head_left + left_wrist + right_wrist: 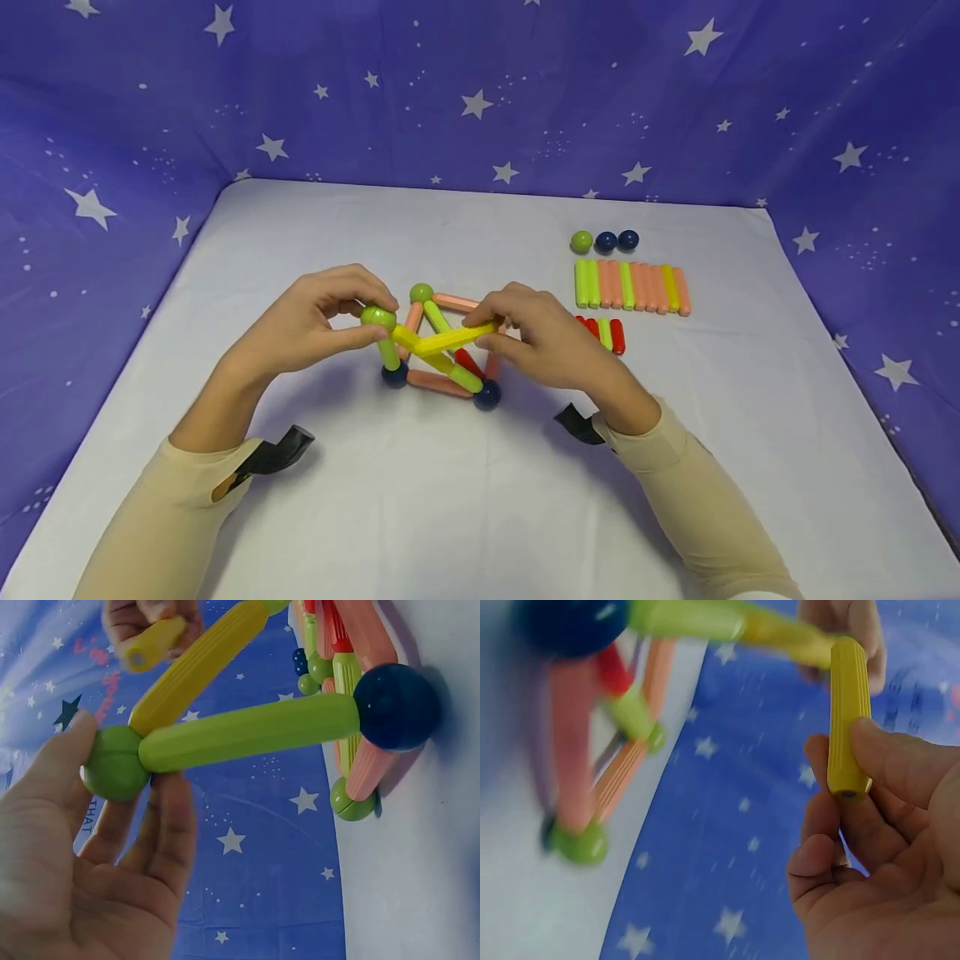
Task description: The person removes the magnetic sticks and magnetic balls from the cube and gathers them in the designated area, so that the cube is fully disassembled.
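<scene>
My left hand point(318, 312) pinches a light green ball point(378, 317) between thumb and fingers, at the raised corner of a frame of rods and balls. From that ball a light green rod point(251, 733) runs down to a dark blue ball point(394, 373). A yellow rod point(201, 666) slants from it too, continued by a green rod point(467, 379) to another dark blue ball point(487, 394). My right hand point(536, 333) holds a loose yellow rod point(847, 712) between thumb and fingers. In the head view, this rod's far end overlaps the slanting yellow one.
Pink rods point(441, 383) and a green ball point(422, 292) form the frame's base on the white table point(420, 500). Right of it lie a row of pink, green and yellow rods point(633, 286), a green ball point(582, 242), two dark blue balls point(628, 240) and shorter red rods point(617, 337).
</scene>
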Tool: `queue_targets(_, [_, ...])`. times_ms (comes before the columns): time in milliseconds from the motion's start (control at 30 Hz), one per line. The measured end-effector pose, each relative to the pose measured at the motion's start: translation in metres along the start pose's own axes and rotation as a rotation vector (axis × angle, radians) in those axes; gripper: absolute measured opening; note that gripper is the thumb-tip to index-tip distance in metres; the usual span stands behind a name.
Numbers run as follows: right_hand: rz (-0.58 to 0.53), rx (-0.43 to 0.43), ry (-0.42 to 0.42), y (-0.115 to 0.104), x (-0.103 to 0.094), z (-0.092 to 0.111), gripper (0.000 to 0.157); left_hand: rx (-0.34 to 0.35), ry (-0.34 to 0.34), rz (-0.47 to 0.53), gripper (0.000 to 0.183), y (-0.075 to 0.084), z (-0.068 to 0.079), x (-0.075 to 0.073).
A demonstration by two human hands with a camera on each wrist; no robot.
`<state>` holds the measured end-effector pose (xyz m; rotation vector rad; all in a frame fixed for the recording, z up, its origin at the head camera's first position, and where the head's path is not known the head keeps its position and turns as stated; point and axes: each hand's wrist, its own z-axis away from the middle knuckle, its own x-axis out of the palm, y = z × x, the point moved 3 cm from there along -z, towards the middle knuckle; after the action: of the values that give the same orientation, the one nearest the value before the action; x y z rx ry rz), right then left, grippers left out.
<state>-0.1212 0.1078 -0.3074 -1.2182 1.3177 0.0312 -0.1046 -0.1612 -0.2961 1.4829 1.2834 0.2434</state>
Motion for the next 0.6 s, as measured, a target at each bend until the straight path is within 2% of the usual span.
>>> queue_targets(67, [0.013, 0.058, 0.052, 0.015, -0.011, 0.008, 0.018, -0.006, -0.016, 0.005, 0.036, -0.006, 0.002, -0.001])
queue_targets(133, [0.031, 0.161, 0.141, 0.035, -0.027, 0.018, 0.019, -0.031, -0.044, 0.035, 0.039, -0.013, 0.004, -0.001])
queue_targets(233, [0.062, 0.372, 0.310, 0.075, -0.060, 0.038, 0.020, -0.095, -0.098, 0.058, 0.042, -0.024, 0.007, -0.001])
queue_targets(367, [0.188, 0.672, 0.508, 0.130, -0.104, 0.074, 0.030, -0.183, -0.152, 0.064, 0.041, -0.029, 0.008, 0.000])
queue_targets(467, [0.282, 0.840, 0.581, 0.167, -0.129, 0.104, 0.038, -0.203, -0.174, 0.080, 0.039, -0.027, 0.007, 0.004])
queue_targets(600, [0.315, 1.008, 0.576, 0.203, -0.142, 0.132, 0.043, -0.213, -0.207, 0.105, 0.040, -0.023, 0.005, 0.011])
